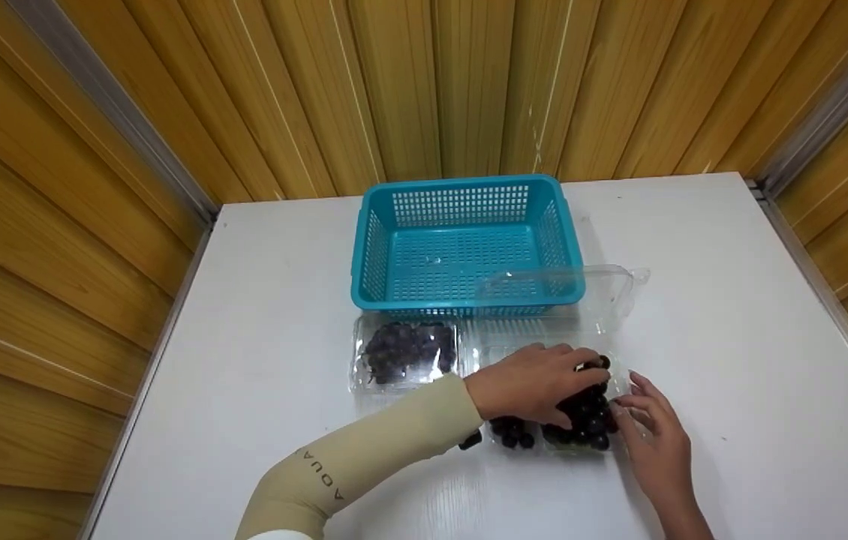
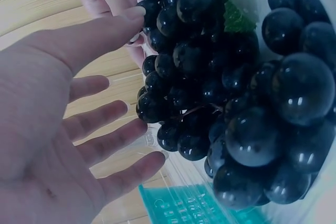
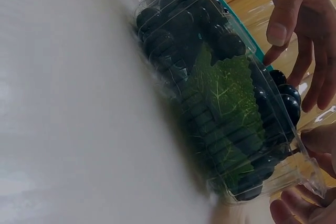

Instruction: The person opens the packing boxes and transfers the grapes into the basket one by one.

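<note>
A bunch of dark grapes (image 1: 585,420) with a green leaf (image 3: 228,98) lies in a clear plastic box (image 3: 310,174), its lid (image 1: 604,300) swung open toward the back. My left hand (image 1: 536,382) is over this bunch. In the left wrist view its fingers (image 2: 113,142) are spread and nearly straight, and the thumb overlaps a grape at the bunch's edge. At the box's right side, my right hand (image 1: 653,439) pinches the rim, the thumb on one side and curled fingers (image 3: 291,205) on the other. More grapes (image 1: 512,433) show left of the bunch.
Behind the boxes stands a blue-green slotted basket (image 1: 461,262), its front right corner overlapped by the open lid. To the left sits a closed clear box of grapes (image 1: 409,352). Yellow wood-look panels (image 1: 469,90) border the white table (image 1: 259,322).
</note>
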Demonstrator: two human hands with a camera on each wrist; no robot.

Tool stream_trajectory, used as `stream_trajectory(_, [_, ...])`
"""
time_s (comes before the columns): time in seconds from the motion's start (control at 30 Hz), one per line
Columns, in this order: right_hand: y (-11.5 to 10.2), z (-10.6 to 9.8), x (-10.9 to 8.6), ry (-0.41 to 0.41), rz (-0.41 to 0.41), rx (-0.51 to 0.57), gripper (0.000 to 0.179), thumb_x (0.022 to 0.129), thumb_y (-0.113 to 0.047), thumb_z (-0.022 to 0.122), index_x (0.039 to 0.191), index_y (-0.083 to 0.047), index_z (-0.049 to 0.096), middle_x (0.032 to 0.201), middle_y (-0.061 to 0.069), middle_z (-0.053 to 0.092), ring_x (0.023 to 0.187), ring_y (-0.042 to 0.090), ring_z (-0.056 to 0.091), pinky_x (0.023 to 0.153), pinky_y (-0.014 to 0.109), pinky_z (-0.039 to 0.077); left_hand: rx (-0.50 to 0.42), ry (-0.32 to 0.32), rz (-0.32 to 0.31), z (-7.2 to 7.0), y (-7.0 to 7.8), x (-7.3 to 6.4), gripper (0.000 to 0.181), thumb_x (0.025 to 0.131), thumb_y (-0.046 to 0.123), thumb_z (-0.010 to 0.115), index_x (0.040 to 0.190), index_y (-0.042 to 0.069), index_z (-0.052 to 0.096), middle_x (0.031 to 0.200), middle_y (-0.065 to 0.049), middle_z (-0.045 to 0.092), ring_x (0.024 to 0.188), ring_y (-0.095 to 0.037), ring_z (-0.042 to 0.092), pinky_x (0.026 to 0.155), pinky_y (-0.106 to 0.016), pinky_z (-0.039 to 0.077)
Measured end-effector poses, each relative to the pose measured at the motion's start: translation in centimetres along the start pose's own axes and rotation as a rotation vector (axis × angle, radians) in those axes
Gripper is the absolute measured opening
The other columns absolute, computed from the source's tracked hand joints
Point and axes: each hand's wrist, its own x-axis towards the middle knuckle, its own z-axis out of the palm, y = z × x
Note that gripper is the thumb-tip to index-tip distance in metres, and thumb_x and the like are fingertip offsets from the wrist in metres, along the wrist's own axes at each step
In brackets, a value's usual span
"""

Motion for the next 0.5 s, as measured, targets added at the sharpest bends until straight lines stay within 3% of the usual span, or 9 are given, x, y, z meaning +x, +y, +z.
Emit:
stream_trajectory(0.13, [0.11,0.09,0.03,0.003,0.006,0.007,0.012,0.095,-0.015,0.062,0.103,-0.006,0.064,0.147,-0.002,0.045,0.121,-0.013,0.042,0.087,-0.001,0.040,0.012,-0.006,0.002,0.21,0.02,0.14,0.079,0.082,0.053,0.070,0.146,0.027,0.033,0.148,0.003,0.040,0.126,-0.013,0.051,0.097,-0.030,0.050])
stream_trajectory(0.37, [0.26,0.23,-0.04,-0.009,0.022,0.012,0.015,0.095,-0.015,0.062,0.106,-0.006,0.064,0.149,-0.001,0.044,0.125,-0.001,0.046,0.087,0.000,0.041,0.033,-0.009,-0.005,0.82,-0.01,0.38,0.081,0.080,0.052,0.073,0.146,0.028,0.034,0.147,0.001,0.040,0.126,-0.014,0.051,0.096,-0.030,0.052])
stream_trajectory(0.5, [0.25,0.24,-0.09,-0.021,0.026,-0.001,0.017,0.095,-0.016,0.062,0.108,-0.006,0.063,0.150,0.000,0.043,0.130,0.003,0.045,0.088,0.001,0.041,0.048,-0.047,-0.035,1.01,0.15,0.58,0.080,0.080,0.053,0.072,0.146,0.030,0.033,0.145,0.002,0.043,0.127,-0.014,0.050,0.097,-0.031,0.051])
